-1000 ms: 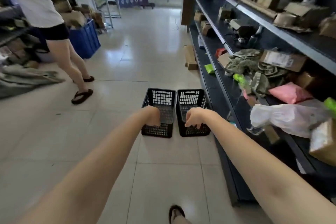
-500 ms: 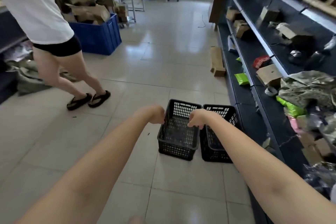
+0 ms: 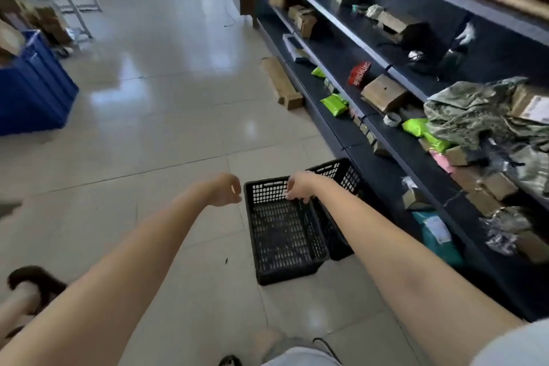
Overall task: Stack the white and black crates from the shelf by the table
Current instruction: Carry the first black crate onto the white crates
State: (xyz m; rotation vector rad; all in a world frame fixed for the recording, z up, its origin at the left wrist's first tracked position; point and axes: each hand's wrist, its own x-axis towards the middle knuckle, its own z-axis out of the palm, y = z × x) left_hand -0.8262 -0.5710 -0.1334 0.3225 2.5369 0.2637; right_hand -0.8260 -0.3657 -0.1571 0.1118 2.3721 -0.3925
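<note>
A stockroom: long dark shelving (image 3: 350,47) piled with cardboard parcels (image 3: 383,93).

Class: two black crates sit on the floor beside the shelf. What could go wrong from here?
The right hand is at the rim of the nearer black lattice plastic crate, which stands beside the second black crate by the dark shelf unit; lifting it might snag either. A sandalled foot is close at lower left, so stepping back may trip.

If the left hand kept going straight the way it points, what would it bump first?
Probably the nearer black crate: the left hand points at its left rim, close by, though depth is unclear.
</note>
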